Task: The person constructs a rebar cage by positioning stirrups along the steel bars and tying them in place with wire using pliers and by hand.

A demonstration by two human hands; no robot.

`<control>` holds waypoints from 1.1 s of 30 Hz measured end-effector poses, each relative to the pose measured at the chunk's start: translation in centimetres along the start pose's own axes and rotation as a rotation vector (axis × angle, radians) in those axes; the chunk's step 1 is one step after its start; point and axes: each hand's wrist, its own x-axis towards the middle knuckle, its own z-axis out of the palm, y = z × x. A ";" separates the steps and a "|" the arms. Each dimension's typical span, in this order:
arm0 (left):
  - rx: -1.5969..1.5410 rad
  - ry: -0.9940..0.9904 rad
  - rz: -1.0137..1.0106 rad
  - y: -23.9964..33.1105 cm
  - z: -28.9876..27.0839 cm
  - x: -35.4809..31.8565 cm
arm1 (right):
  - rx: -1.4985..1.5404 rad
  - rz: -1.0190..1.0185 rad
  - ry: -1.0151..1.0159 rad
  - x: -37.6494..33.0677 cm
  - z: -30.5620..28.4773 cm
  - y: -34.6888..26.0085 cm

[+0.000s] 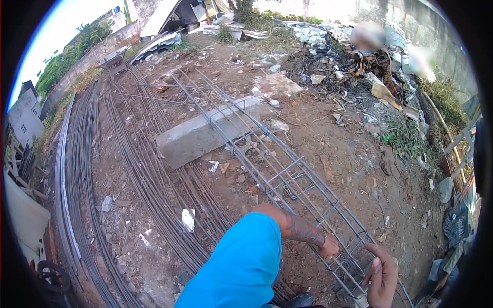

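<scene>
A long rebar cage, built of parallel steel bars with square stirrups, slants from the upper middle to the lower right. My left hand reaches across from a blue sleeve, its fingers closed at the bars of the cage's near part. Beside the cage's outer right bar is my right hand, index finger stretched toward the bar and thumb apart from it. I see nothing held in it. The far part of the cage lies across a grey concrete block. Loose bent stirrups show beneath the cage.
Bundles of long steel rods run along the ground to the left. A burnt rubbish heap lies at the far right, near a concrete wall. Metal sheets lie at the back. Stones and a white fragment dot the dirt.
</scene>
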 end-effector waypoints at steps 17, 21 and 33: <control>-0.333 0.018 -0.153 4.8 -3.5 0.3 | -0.377 1.058 0.673 -25.5 0.2 19.8; -0.264 0.154 -0.031 4.6 -3.3 -0.2 | -0.415 0.884 0.612 -23.7 2.6 25.9; -0.116 -0.028 -0.105 4.2 -3.2 -1.0 | -0.476 0.784 0.290 -23.3 1.8 33.8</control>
